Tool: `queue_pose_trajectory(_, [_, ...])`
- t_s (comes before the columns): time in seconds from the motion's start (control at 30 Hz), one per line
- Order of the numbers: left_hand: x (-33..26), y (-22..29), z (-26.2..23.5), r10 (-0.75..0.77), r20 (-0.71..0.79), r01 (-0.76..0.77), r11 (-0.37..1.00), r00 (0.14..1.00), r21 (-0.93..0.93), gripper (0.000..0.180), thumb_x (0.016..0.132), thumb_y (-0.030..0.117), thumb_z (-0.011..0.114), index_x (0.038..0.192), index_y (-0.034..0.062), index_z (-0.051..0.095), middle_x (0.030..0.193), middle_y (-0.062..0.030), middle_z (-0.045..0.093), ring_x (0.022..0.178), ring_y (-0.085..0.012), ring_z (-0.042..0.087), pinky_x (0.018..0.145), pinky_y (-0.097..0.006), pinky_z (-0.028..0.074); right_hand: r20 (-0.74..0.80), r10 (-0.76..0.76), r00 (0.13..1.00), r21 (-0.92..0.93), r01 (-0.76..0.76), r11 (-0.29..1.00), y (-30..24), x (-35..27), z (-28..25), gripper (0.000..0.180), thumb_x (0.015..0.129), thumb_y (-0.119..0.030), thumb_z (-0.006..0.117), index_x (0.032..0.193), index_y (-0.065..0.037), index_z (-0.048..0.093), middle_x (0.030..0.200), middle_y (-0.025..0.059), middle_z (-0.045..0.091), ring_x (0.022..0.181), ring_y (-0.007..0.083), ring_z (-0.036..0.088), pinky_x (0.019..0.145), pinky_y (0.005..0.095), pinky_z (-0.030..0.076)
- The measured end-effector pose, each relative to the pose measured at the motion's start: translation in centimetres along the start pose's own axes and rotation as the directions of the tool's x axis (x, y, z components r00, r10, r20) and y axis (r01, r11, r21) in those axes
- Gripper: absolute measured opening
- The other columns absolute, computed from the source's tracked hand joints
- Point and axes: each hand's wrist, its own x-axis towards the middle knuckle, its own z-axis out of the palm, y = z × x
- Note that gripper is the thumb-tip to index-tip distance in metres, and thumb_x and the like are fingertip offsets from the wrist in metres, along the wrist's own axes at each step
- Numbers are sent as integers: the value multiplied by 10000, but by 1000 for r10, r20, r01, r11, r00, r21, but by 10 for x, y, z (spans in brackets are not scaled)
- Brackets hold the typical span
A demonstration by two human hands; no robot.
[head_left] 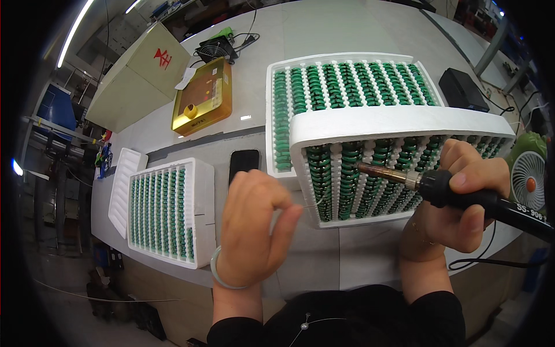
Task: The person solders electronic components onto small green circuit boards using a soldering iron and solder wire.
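My right hand (462,199) grips a black soldering iron (457,194), whose metal tip (376,172) points left onto the green coil parts (347,173) in a tilted white foam tray (393,124). My left hand (254,222) is closed around a thin solder wire (317,202). The wire's end reaches toward the same row of coils at the tray's left part. A pale bangle (222,277) sits on my left wrist. Behind the tilted tray lies a second white foam tray (347,61) full of green coils.
Another foam tray of green coils (199,173) lies at the left with a foam lid (127,179) beside it. A dark phone (243,162), a yellow box-shaped unit (203,98), a cardboard box (139,78), a black box (462,89) and a small green fan (529,179) stand around.
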Motion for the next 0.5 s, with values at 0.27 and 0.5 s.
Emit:
queue_pose_trajectory(0.27, [5,0,7,66,2,-66,984,998,165,127,657,38,667,738,47,569,623,-46,475,564,-207,421,521,-296,333,57,58,997,-19,-57,998,-4,-3,7,318,741,-351,518,719,-42,445,494,-18,307,427,70,215,442,250,163])
queue_pose_trajectory(0.5, [8,-7,13,117,-40,-111,985,992,130,126,658,39,677,742,40,584,598,-48,478,537,-193,426,482,-288,338,12,137,991,-72,-136,988,-2,-7,14,349,714,-369,551,688,-34,457,536,6,338,455,82,249,460,256,178])
